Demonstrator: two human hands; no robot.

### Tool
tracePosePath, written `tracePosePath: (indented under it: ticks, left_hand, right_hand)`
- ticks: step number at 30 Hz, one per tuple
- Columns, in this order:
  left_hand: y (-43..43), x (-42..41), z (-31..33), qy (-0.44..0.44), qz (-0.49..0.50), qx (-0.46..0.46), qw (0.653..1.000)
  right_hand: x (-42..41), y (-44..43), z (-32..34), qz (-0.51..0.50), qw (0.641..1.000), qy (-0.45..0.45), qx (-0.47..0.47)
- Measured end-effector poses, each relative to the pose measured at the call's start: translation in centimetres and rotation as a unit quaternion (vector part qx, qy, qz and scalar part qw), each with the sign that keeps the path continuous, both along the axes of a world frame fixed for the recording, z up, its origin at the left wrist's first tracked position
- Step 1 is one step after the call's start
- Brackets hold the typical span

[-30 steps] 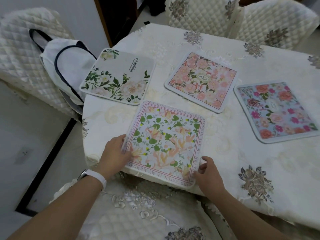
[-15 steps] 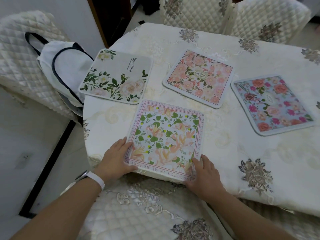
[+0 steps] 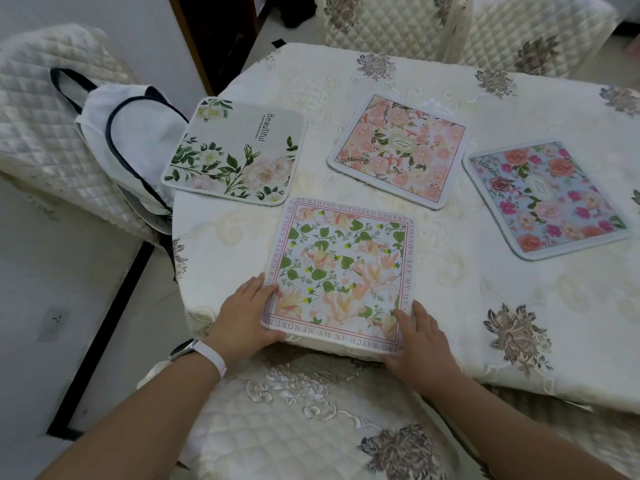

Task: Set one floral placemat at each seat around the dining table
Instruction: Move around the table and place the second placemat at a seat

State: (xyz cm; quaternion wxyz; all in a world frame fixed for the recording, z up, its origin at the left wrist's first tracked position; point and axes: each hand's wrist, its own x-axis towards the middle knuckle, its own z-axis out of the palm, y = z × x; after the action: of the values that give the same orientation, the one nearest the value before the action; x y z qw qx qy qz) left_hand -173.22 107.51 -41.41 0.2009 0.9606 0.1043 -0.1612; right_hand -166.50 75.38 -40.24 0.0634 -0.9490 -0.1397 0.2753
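Several floral placemats lie on the cream tablecloth of the dining table [image 3: 450, 289]. Nearest me is a pink-bordered mat with green leaves and peach flowers [image 3: 343, 271], flat at the table's near edge. My left hand [image 3: 247, 315] grips its near left corner, thumb on top. My right hand [image 3: 420, 336] holds its near right corner the same way. A grey mat with white flowers and the word "Beautiful" [image 3: 235, 152] lies at the left. A pink rose mat [image 3: 398, 150] lies in the middle, a blue mat with red and pink flowers [image 3: 547, 197] at the right.
A quilted chair back [image 3: 311, 427] stands between me and the table. A quilted chair at the left [image 3: 45, 133] carries a white bag with dark straps [image 3: 128, 140]. Two more quilted chairs [image 3: 485, 29] stand at the far side. A white wristband is on my left wrist.
Both hands have squared the pink-bordered mat and shifted it slightly along the table's near edge; its tilt has lessened. The other mats have not moved.
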Motion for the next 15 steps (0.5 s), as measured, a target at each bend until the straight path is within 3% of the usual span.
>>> tracePosePath:
  ticks: [10,15]
  left_hand:
    - [-0.2,0.2,2.3,0.035,0.014,-0.004,0.999]
    - [-1.3,1.4,6.1,-0.115,0.007,0.021,0.993]
  right_hand:
    - [1.4,-0.1,2.9,-0.013,1.000,-0.015,0.008]
    - [3.5,-0.8,6.5,-0.012,0.993,-0.113,0.046]
